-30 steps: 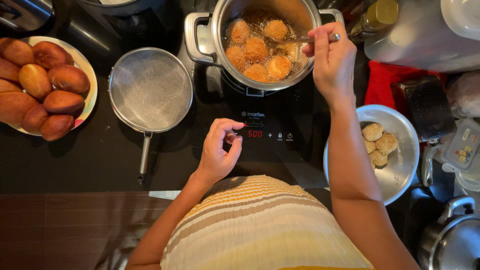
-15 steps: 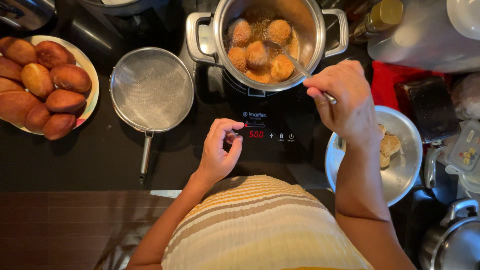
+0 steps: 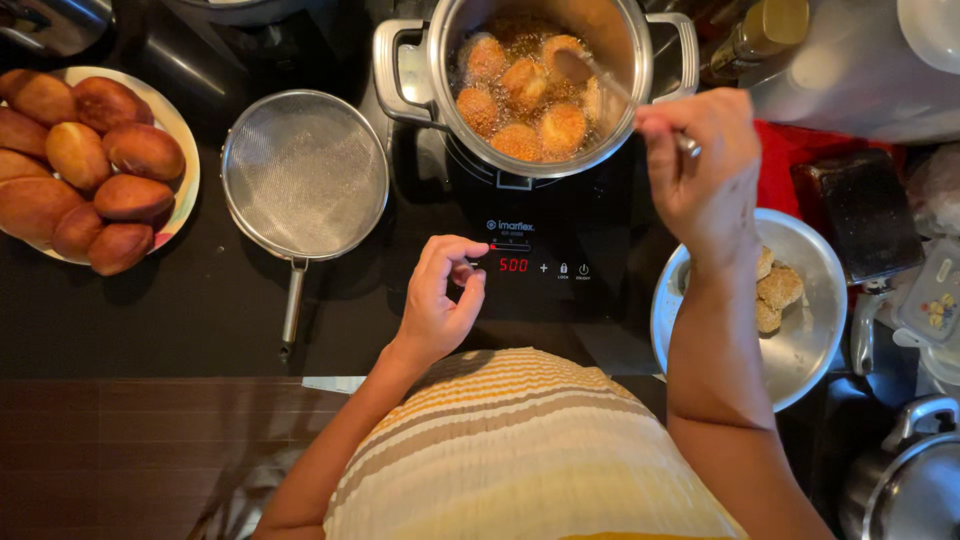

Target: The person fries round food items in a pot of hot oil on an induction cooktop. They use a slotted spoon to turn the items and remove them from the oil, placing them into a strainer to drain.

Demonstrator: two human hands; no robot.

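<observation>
Lifted back toward the pot point(image 3: 400, 70), the right hand point(image 3: 700, 170) grips a spoon point(image 3: 600, 78) among six browning pieces; left hand point(image 3: 440, 300), fingers curled, touches the cooktop panel point(image 3: 540, 265).

The pot point(image 3: 535, 90) sits on my induction cooker point(image 3: 560, 240); the strainer point(image 3: 305, 175) lies left of it, the plate point(image 3: 185, 165) of fried rolls farther left, the steel bowl point(image 3: 815, 330) right.

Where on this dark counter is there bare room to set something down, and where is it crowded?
Bare counter lies below the white plate of browned rolls and left of the round wire-mesh strainer's handle. The right is crowded: steel bowl of breaded pieces, right hand, containers. The left hand covers the black induction cooker's panel.
</observation>
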